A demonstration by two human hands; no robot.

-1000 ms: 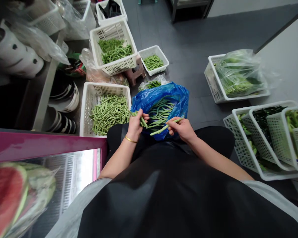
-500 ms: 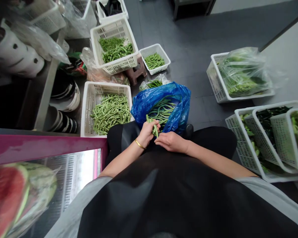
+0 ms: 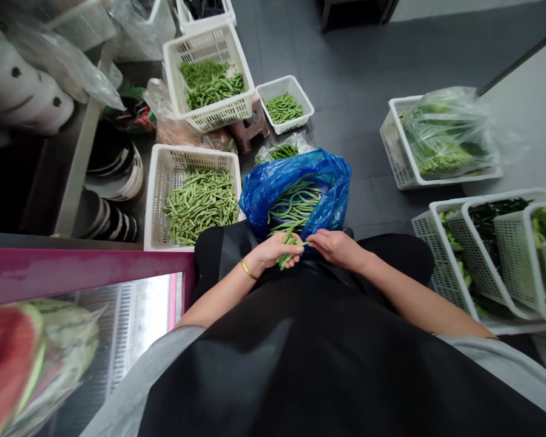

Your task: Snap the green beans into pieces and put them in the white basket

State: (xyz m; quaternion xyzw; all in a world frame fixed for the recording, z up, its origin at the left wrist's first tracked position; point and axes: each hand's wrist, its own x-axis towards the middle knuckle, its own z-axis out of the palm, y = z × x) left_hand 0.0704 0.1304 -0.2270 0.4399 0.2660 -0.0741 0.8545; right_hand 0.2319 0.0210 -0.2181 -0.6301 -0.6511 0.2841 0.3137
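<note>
My left hand (image 3: 277, 250), with a gold bangle at the wrist, is closed around a small bunch of cut green bean pieces (image 3: 286, 258). Just to its right, my right hand (image 3: 333, 247) pinches the end of a thin green bean (image 3: 304, 244) that reaches across to the left hand. Beyond both hands a blue plastic bag (image 3: 266, 182) lies open in front of my lap, with long green beans (image 3: 298, 203) inside it. To the left stands a white basket (image 3: 149, 200) holding many short bean pieces (image 3: 202, 206).
A white basket (image 3: 175, 91) of greens rests on a brown stool (image 3: 257, 124), beside a smaller basket (image 3: 308, 109) of beans. At right are a crate (image 3: 403, 173) with bagged leafy vegetables and more crates (image 3: 441, 261). A pink-edged cooler (image 3: 95, 273) with cut watermelon (image 3: 9, 352) is at left.
My right hand has moved right and slightly up, drawing apart from the left. The left hand has turned, so its bean bunch now points down and left. The view has shifted slightly.
</note>
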